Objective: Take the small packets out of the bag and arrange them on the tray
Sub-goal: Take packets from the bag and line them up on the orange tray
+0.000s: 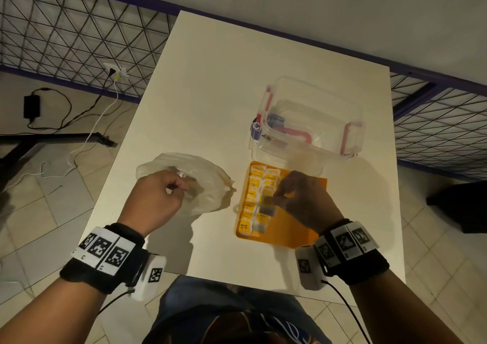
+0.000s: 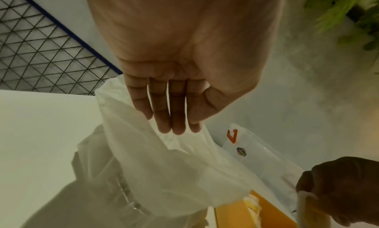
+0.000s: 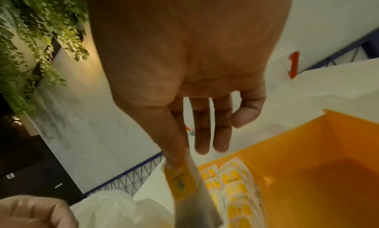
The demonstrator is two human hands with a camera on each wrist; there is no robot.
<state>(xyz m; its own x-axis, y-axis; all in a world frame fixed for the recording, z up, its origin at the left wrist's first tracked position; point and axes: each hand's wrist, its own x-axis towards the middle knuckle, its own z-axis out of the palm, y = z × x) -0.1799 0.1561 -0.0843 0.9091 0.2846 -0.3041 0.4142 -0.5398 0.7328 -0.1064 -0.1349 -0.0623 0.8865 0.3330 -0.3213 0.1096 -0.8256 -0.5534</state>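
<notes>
Judging by the tray (image 1: 303, 235), the job was well along: two columns of yellow-labelled packets (image 1: 257, 198) already lay overlapping along its left side, the first column running almost the whole length and the second only partly filled. The right half of the tray was bare orange. How many packets remained in the bag (image 1: 208, 182) I could not tell; its white plastic hid the contents, though something yellowish showed at the mouth by the left hand.

The right hand (image 1: 303, 198) hovered low over the tray's middle, thumb and forefinger pinching one packet (image 3: 180, 181) by its top edge so it hung down above the second column. The other fingers (image 3: 221, 131) were loosely extended and held nothing. It looked to be about to lay that packet in the next free place.

The left hand (image 1: 155, 198) rested at the bag, just left of the tray on the table (image 1: 210, 80). Its fingers (image 2: 164, 118) touched the plastic at the rim; from above they appeared curled on the bag's opening, holding it. A clear box (image 1: 316, 122) stood behind the tray.
</notes>
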